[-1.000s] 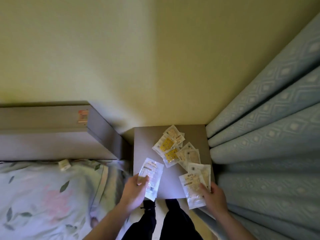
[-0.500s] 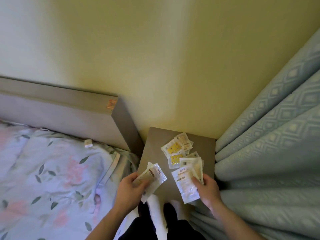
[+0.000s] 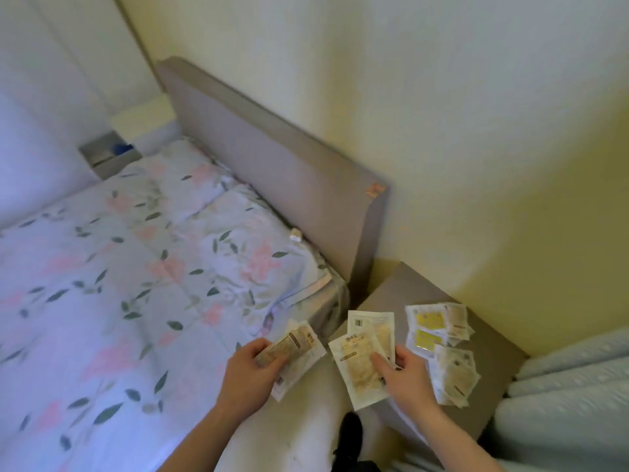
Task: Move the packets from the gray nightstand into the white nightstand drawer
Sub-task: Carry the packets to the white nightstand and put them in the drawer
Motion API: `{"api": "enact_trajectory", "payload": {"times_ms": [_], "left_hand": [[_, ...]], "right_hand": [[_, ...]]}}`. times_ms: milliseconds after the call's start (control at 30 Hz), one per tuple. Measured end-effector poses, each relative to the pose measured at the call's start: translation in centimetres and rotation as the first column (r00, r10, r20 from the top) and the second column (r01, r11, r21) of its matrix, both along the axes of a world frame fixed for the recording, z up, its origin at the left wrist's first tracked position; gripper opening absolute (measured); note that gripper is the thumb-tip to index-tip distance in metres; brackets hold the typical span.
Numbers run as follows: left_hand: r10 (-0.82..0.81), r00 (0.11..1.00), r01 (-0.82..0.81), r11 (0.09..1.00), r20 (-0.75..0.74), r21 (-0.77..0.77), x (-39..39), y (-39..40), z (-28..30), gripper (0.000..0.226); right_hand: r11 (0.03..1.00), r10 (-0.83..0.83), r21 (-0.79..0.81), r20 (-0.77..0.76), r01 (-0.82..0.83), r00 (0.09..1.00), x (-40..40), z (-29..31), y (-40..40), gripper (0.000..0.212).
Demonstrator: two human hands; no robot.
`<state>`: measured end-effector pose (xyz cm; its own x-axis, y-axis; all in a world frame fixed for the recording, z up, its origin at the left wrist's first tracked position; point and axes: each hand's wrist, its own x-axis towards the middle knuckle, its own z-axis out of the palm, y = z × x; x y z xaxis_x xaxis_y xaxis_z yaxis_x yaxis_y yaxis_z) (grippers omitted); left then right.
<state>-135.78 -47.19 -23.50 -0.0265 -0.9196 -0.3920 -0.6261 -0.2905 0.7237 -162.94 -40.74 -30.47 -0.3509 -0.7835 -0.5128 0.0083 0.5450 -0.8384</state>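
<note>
My left hand [image 3: 253, 373] grips a clear packet with tan contents [image 3: 295, 352], held off the left side of the gray nightstand [image 3: 398, 294]. My right hand [image 3: 405, 373] pinches two overlapping white packets [image 3: 360, 369] lifted over the nightstand's front left corner. Several more packets [image 3: 439, 327], some yellow, lie on the gray top, with another pile [image 3: 454, 376] just right of my right hand. Far across the bed stands a white nightstand [image 3: 143, 119] with its drawer [image 3: 109, 156] pulled open.
A bed with a floral cover [image 3: 136, 284] fills the left, backed by a gray headboard [image 3: 272, 158]. Pale blue curtains [image 3: 571, 393] hang at the right of the gray nightstand. A dark foot [image 3: 352, 434] shows on the floor between bed and nightstand.
The view has swung left toward the bed, bringing the white nightstand into sight. Both hands have lifted their packets off the gray top and carried them left.
</note>
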Motion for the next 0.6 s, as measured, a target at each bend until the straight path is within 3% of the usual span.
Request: {"api": "enact_trajectory", "payload": {"times_ms": [200,300,600], "left_hand": [[0.262,0.962,-0.265,0.964,-0.079,-0.029,12.9,8.2,1.2,0.022],[0.396,0.911,-0.402,0.915,-0.119,-0.03,20.3,13.7,2.0,0.015],[0.724,0.661,-0.746,0.662,-0.197,-0.072,40.1,30.0,4.8,0.008]], "right_hand": [[0.945,0.313,-0.1,0.013,-0.31,0.95,12.3,2.7,0.1,0.011],[0.887,0.434,-0.136,-0.084,-0.442,0.897,20.1,3.4,1.7,0.01],[0.638,0.729,-0.18,-0.169,-0.748,0.663,43.9,7.3,7.7,0.005]]}}
